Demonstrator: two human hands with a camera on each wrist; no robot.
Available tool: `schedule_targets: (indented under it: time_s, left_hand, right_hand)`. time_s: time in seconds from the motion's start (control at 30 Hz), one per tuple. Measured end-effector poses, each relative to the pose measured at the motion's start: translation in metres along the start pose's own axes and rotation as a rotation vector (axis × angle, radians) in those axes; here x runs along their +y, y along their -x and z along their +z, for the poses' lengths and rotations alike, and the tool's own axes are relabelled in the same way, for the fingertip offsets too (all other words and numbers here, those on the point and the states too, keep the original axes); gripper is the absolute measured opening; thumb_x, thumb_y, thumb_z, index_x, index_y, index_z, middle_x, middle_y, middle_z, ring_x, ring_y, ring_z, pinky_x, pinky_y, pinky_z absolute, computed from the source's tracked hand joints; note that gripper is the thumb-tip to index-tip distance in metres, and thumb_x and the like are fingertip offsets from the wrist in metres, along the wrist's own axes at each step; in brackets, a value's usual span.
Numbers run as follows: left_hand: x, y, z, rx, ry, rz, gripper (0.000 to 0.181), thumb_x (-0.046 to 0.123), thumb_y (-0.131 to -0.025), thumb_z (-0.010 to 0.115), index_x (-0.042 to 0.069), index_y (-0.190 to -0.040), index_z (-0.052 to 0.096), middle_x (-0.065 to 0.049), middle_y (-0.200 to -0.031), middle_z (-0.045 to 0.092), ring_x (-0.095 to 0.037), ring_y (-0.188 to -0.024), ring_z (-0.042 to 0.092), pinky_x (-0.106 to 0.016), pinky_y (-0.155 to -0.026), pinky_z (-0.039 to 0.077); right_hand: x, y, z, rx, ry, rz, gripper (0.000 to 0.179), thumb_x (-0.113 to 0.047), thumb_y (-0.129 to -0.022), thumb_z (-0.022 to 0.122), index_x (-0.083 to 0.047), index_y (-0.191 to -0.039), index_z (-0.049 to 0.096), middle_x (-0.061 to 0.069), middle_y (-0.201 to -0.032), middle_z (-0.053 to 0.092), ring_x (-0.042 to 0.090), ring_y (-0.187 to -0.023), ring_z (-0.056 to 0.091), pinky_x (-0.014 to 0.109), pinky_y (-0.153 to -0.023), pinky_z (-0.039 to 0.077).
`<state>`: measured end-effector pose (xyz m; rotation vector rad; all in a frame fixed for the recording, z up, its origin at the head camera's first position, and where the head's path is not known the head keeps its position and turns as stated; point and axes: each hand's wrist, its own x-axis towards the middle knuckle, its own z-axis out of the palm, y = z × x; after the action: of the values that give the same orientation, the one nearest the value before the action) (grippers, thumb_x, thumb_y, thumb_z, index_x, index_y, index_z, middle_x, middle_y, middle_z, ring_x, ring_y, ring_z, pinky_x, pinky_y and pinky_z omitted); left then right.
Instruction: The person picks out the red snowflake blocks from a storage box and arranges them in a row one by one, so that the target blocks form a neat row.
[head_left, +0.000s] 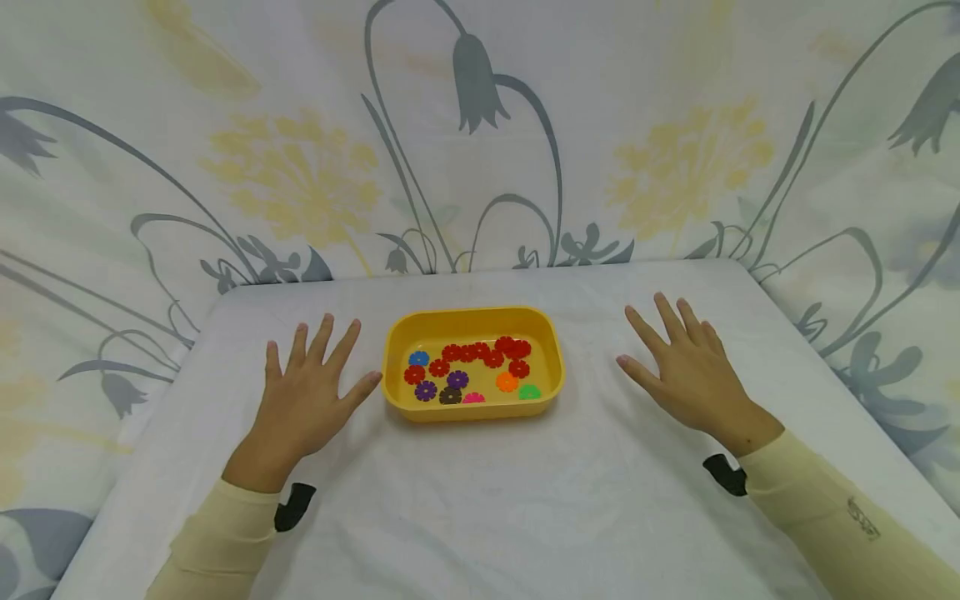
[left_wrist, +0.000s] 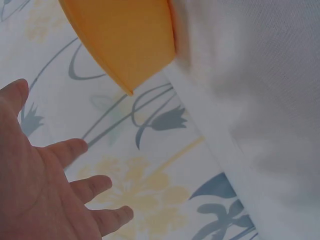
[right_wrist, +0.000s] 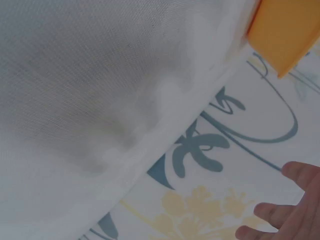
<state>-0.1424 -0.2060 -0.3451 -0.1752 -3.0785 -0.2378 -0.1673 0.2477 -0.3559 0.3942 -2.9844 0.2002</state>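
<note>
A yellow plastic tray (head_left: 472,412) sits on the white-covered table, holding several small flower-shaped discs. Most are red discs (head_left: 438,367), with a blue disc (head_left: 418,358), purple ones, a brown disc (head_left: 450,396), a pink one, an orange disc (head_left: 507,382) and a green disc (head_left: 529,392). To the tray's left my left hand (head_left: 303,404) is spread palm down, its thumb tip right by the tray's wall. My right hand (head_left: 693,379) is spread too, well off to the tray's right. Both hold nothing. In the left wrist view the tray's wall (left_wrist: 125,40) shows beyond the fingers.
A white cloth (head_left: 480,517) covers the table. Behind it and on both sides hangs a curtain (head_left: 420,125) printed with grey and yellow flowers. Dark wrist mounts (head_left: 295,507) show under both sleeves.
</note>
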Motion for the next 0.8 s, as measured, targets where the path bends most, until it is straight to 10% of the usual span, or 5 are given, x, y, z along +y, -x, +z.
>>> schedule_targets:
  time_s: [0.3,0.47,0.6,0.8]
  left_hand:
    - [0.002,-0.008,-0.004,0.021,-0.022,0.009,0.078,0.061,-0.099,0.042,0.023,-0.162,0.016,-0.020,-0.167,0.011,-0.049,-0.151,0.011,-0.073,-0.118,0.000]
    - [0.006,-0.015,-0.002,0.023,0.035,0.006,0.070,0.055,-0.102,0.044,0.020,-0.159,0.026,-0.022,-0.155,0.039,-0.047,-0.137,0.043,-0.070,-0.111,0.031]
    - [0.009,-0.026,0.007,-0.065,0.150,-0.050,0.064,0.053,-0.103,0.044,0.016,-0.155,0.035,-0.017,-0.120,0.065,-0.033,-0.092,0.064,-0.047,-0.077,0.056]
    - [0.015,-0.031,0.028,-0.260,0.302,-0.146,0.066,0.053,-0.102,0.045,0.014,-0.154,0.035,-0.007,-0.093,0.065,-0.019,-0.070,0.056,-0.027,-0.057,0.048]
  right_hand:
    - [0.000,-0.002,0.002,0.007,-0.037,-0.024,0.072,-0.058,-0.102,0.040,-0.021,-0.161,0.020,0.024,-0.166,0.010,0.053,-0.150,0.009,0.075,-0.114,0.014]
    - [-0.008,-0.007,-0.001,0.018,-0.142,-0.045,0.067,-0.053,-0.103,0.043,-0.016,-0.158,0.030,0.024,-0.164,0.019,0.050,-0.150,0.016,0.073,-0.114,0.019]
    - [-0.022,-0.018,-0.004,0.015,-0.357,-0.071,0.053,-0.044,-0.105,0.045,-0.010,-0.146,0.048,0.018,-0.153,0.042,0.041,-0.142,0.036,0.066,-0.113,0.032]
    - [-0.042,-0.046,-0.014,-0.029,-0.451,-0.207,0.025,-0.025,-0.102,0.059,-0.008,-0.117,0.069,0.005,-0.111,0.070,0.022,-0.101,0.062,0.042,-0.086,0.057]
